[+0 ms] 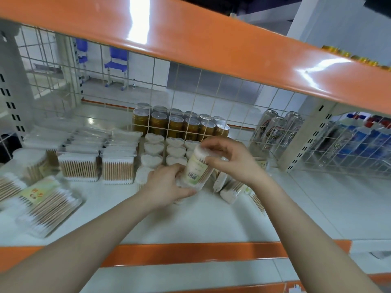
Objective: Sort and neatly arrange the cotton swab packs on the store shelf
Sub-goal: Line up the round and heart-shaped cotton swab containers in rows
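Swab tub (195, 166), tilted at shelf (232, 218) centre, looks light, stiff and probably slick; we'd grip both ends. Our left hand (167, 185) curls around its base at seven o'clock, right hand (228, 159) pinches its top.

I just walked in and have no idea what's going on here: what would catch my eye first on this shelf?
Dead centre, two hands hold a cylindrical cotton swab tub above the shelf: the left hand grips its base, the right hand its top. Behind it stand rows of heart-shaped swab boxes, and left of those, stacked rectangular swab packs. A glossy orange shelf edge slants overhead.
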`<state>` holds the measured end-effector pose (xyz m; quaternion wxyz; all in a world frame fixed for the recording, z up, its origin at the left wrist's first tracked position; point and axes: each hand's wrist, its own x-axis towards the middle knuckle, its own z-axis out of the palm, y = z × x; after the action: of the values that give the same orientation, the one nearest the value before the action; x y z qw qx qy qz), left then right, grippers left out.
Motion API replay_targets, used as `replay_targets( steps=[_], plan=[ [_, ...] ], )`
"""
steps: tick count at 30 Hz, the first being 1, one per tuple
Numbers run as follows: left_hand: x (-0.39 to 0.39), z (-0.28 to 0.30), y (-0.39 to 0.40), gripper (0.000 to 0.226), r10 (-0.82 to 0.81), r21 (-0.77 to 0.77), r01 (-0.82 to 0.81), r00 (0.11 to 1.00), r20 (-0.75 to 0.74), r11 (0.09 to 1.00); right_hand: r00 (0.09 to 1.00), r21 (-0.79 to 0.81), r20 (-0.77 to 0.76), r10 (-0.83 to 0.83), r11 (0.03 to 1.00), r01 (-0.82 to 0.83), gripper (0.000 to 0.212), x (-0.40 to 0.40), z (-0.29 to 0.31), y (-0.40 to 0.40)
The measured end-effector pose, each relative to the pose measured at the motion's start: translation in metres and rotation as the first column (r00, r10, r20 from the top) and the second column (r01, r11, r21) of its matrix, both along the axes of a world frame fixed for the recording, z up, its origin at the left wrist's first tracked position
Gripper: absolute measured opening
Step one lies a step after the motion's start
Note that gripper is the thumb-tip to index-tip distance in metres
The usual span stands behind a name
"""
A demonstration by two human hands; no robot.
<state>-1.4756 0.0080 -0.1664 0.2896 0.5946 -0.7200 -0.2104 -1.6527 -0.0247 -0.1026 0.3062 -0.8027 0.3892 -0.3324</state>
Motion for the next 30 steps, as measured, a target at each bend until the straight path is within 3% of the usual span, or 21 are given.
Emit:
replay_targets(
  steps=[18,30],
  plan=[
    [-0.009,-0.010,0.022,0.055,0.152,0.011,-0.153,0.969,-0.196,0.988,0.994,0.065,0.109,0.019,0.998,-0.026,0.033,-0.001,-0.013,-0.001],
    [-0.003,-0.008,0.035,0.049,0.174,-0.046,-0.182,0.976,-0.130,0.982,0.997,0.043,0.077,0.027,0.999,-0.031,0.038,0.007,-0.015,0.002]
  ],
)
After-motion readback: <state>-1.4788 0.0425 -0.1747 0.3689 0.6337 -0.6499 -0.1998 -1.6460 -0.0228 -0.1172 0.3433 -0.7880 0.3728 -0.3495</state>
